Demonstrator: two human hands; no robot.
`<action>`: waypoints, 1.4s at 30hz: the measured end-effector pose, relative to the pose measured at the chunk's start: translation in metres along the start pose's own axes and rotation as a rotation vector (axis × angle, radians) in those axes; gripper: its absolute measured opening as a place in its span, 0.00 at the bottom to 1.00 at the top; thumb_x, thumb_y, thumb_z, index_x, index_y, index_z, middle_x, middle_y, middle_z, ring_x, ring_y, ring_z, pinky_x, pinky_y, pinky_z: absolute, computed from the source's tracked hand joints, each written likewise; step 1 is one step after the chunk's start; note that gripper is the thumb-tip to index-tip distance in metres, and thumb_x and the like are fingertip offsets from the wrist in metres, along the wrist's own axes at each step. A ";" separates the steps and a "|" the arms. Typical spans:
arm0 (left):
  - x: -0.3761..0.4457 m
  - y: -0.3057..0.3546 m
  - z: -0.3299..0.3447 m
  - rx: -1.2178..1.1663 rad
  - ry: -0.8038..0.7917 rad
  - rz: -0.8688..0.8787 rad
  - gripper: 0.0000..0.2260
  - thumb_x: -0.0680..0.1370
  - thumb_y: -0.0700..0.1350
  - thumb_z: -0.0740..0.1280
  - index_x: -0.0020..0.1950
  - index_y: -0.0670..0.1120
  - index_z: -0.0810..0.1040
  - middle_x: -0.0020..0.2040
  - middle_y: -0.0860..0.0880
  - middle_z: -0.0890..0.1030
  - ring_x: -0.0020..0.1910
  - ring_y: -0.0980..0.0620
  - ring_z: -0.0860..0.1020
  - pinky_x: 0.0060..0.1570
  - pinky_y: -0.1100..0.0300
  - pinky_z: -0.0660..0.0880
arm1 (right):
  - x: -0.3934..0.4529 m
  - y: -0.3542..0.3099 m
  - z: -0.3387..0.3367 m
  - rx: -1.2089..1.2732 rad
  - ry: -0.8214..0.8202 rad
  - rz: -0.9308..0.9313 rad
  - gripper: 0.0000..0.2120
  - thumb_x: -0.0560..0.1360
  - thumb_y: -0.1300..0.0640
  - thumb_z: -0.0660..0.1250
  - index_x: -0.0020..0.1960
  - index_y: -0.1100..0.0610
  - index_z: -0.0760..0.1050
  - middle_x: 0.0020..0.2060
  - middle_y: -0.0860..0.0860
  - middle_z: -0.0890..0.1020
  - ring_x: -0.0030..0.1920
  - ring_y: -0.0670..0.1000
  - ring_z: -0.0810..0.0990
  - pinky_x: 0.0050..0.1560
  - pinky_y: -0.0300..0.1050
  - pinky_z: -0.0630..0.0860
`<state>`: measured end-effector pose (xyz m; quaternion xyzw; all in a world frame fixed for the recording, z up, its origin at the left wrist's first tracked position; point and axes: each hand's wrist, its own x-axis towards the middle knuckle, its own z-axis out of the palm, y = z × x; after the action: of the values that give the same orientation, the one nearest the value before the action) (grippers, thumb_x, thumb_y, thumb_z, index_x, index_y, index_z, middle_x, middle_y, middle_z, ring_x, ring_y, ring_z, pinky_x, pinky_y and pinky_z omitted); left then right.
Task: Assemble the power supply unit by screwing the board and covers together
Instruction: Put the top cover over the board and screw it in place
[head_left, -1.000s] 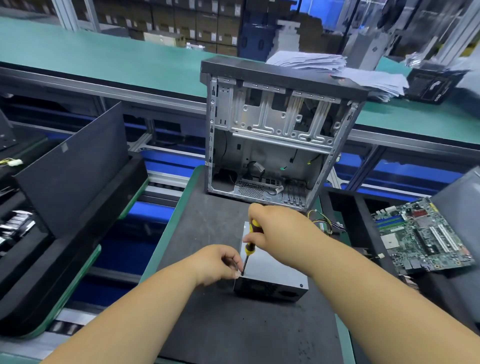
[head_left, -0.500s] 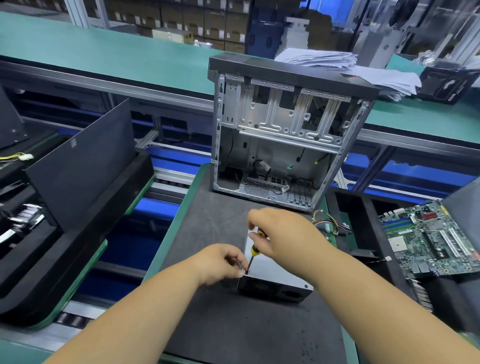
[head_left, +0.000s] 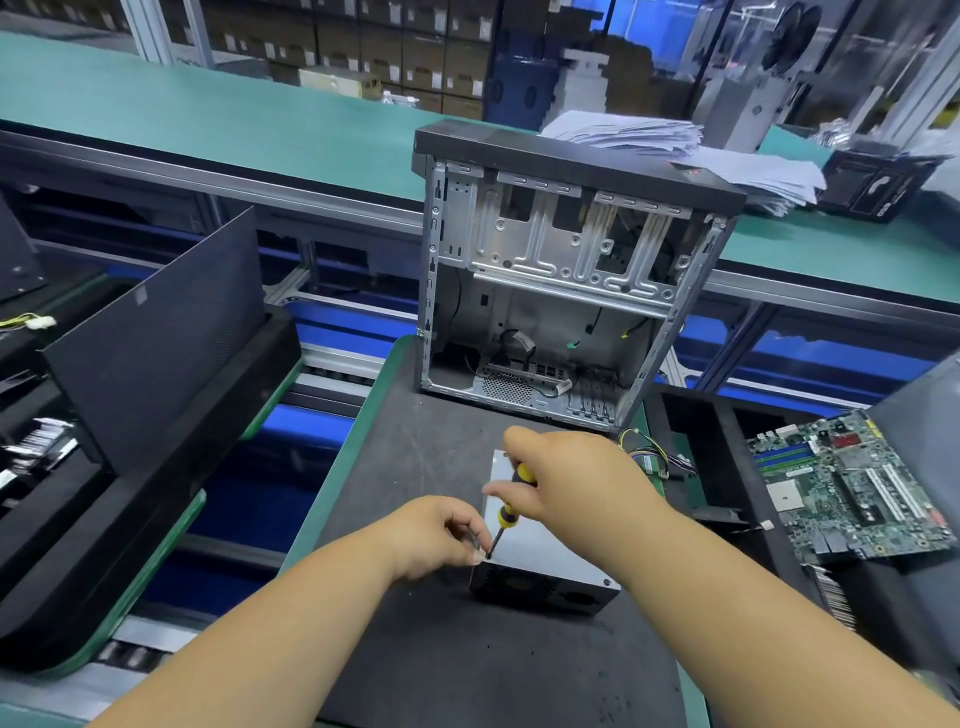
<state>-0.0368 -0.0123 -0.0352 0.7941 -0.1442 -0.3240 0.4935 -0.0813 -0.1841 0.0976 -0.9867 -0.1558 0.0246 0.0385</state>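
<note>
A: What's hidden here?
B: The screw itself, if there is one. The screwdriver (head_left: 511, 506) tip is sitting at the near left top corner of the power supply (head_left: 540, 564), right where the left hand (head_left: 441, 535) is covering it, so I cannot tell. The right hand (head_left: 566, 483) is also blocking most of the box's top, and the yellow and black handle is mostly buried in the palm.

A: Fingers?
B: The right fingers are wrapping closed around the handle, with the shaft angling down and left. The left fingers (head_left: 470, 540) are curling in tight, with the tips pinching at the shaft tip and touching the box corner. Whether they're pinching the shaft or a screw is too small to tell.

A: Where's the box sitting?
B: Flat on the dark mat (head_left: 415, 467) of the bench, in front of an open computer case (head_left: 561, 291) that's standing upright. Coloured wires (head_left: 657, 454) are trailing off the far right side of the box, partly behind the right wrist.

A: Anything else cut off?
B: A circuit board (head_left: 852, 488) is lying in a black tray at right. Black panels (head_left: 150, 338) are leaning in trays at left, running out of frame. Stacked papers (head_left: 691, 150) are sitting behind the case.
</note>
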 end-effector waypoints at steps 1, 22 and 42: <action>0.000 -0.001 0.000 0.003 -0.001 -0.002 0.09 0.73 0.39 0.73 0.41 0.53 0.84 0.38 0.53 0.78 0.36 0.58 0.73 0.41 0.71 0.72 | 0.001 -0.001 0.004 -0.064 0.020 0.070 0.21 0.79 0.35 0.57 0.41 0.52 0.61 0.33 0.47 0.74 0.35 0.53 0.72 0.33 0.45 0.69; 0.002 -0.006 -0.001 -0.036 -0.007 0.014 0.10 0.73 0.38 0.74 0.40 0.54 0.84 0.38 0.52 0.79 0.37 0.56 0.75 0.43 0.67 0.73 | 0.000 0.000 -0.009 0.168 -0.098 -0.025 0.06 0.77 0.51 0.62 0.48 0.50 0.65 0.42 0.46 0.75 0.43 0.53 0.73 0.42 0.50 0.73; 0.003 -0.005 -0.002 -0.025 -0.015 -0.005 0.10 0.73 0.40 0.75 0.39 0.55 0.85 0.36 0.56 0.79 0.35 0.60 0.74 0.42 0.70 0.73 | 0.012 -0.004 0.002 -0.144 -0.073 0.203 0.23 0.79 0.35 0.54 0.35 0.51 0.59 0.31 0.47 0.68 0.32 0.51 0.68 0.29 0.43 0.60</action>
<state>-0.0331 -0.0103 -0.0398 0.7859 -0.1417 -0.3332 0.5013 -0.0718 -0.1762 0.0956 -0.9961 -0.0578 0.0530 -0.0407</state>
